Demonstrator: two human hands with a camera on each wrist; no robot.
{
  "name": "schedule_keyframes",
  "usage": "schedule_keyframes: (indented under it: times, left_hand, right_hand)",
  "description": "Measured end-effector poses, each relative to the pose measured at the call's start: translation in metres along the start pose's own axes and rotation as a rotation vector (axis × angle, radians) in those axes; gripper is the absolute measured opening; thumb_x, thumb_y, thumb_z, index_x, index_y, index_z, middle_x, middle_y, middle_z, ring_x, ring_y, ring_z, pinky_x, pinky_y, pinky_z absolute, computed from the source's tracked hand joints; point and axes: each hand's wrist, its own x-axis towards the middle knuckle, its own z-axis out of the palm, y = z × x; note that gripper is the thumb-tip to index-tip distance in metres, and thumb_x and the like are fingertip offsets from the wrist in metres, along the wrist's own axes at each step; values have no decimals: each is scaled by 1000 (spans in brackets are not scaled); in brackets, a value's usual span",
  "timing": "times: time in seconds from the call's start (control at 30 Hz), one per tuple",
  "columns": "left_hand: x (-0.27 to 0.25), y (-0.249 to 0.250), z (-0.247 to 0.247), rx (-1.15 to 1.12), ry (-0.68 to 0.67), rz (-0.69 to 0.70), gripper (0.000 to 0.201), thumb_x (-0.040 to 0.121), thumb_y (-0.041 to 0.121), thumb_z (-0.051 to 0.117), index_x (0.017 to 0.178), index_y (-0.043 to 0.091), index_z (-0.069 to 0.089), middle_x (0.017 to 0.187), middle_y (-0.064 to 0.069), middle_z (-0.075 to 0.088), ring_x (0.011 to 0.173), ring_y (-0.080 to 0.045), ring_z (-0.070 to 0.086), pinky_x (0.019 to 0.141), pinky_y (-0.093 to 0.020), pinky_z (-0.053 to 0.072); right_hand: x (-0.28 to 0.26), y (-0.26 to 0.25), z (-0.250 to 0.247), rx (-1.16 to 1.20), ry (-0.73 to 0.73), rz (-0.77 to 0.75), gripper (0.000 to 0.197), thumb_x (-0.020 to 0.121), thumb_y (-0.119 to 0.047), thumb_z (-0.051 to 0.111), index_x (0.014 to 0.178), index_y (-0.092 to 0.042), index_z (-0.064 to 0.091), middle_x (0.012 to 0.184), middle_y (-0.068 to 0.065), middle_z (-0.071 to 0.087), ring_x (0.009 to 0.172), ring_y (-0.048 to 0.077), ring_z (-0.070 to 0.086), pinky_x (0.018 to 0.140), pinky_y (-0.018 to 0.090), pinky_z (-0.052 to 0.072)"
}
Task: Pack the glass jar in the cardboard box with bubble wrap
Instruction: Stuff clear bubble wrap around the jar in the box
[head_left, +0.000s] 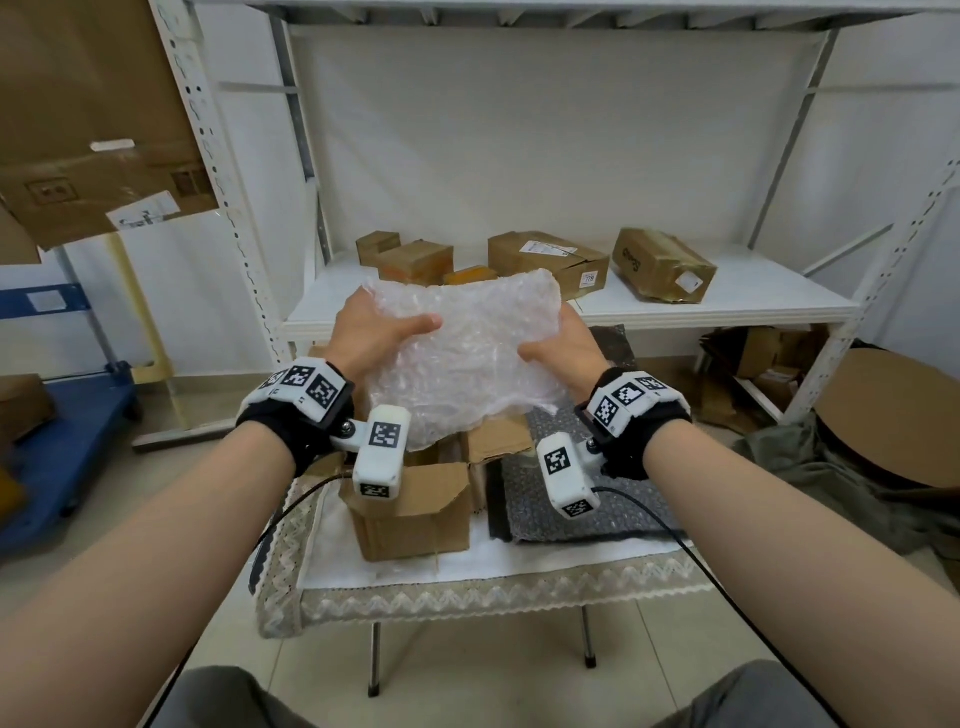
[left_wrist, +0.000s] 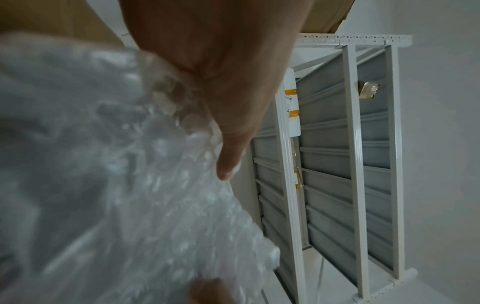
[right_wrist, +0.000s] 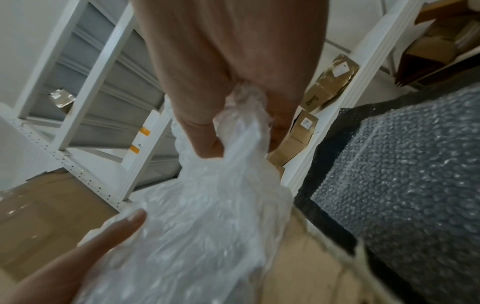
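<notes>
- Left hand (head_left: 376, 325) and right hand (head_left: 563, 343) are each pinching one side edge of the bubble wrap (head_left: 462, 353); each grip is curling closed on the sheet, thumb on the near face.
- Sheet is hanging spread in the air above the cardboard box (head_left: 415, 504), likely being opened flat before wrapping or lining.
- Box is sitting flaps-up on the tabletop (head_left: 545, 564), directly below the hands, so the drop is short.
- Dark bubble sheet (head_left: 582, 499) is lying just right of the box.
- Glass jar: not showing in any view; can't tell whether it's in the box.
</notes>
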Motion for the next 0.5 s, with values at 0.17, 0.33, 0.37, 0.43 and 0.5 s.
schedule_keyframes:
  times: [0.17, 0.33, 0.37, 0.43, 0.5]
  left_hand:
    - [-5, 9, 14, -70, 87, -55, 55, 67, 41, 84, 110, 14, 62, 103, -3, 70, 93, -22, 69, 86, -43, 57]
    - [-12, 17, 26, -162, 54, -85, 33, 85, 35, 68, 107, 12, 59, 105, -5, 68, 88, -21, 68, 83, -41, 57]
    - [-17, 24, 27, -166, 32, -98, 29, 93, 36, 58, 105, 10, 56, 105, -7, 67, 85, -20, 66, 80, -37, 57]
    - [-24, 35, 24, -309, -109, -147, 54, 98, 55, 38, 108, 6, 60, 106, -12, 71, 87, -26, 69, 79, -37, 58]
    - [-30, 40, 17, -532, -348, -157, 78, 91, 72, 27, 115, 9, 65, 106, -15, 74, 95, -30, 72, 78, -37, 60]
  right_hand:
    - [-14, -15, 11, 152, 9, -112, 36, 79, -8, 68, 113, -5, 57, 110, 7, 63, 97, 22, 64, 85, 39, 57]
    - [-25, -25, 22, 159, -164, -218, 23, 83, -17, 69, 98, 1, 67, 95, 18, 68, 87, 25, 64, 82, 40, 53]
    - [-27, -27, 23, 139, -213, -249, 22, 85, -19, 69, 95, 1, 69, 90, 13, 68, 84, 17, 64, 82, 32, 50]
    - [-32, -31, 25, 89, -273, -270, 21, 92, -24, 63, 87, -7, 73, 87, -6, 68, 80, -2, 60, 81, 18, 42]
    - [-33, -34, 27, 39, -289, -273, 29, 97, -27, 53, 84, -17, 77, 96, -12, 68, 91, -3, 58, 88, 18, 38]
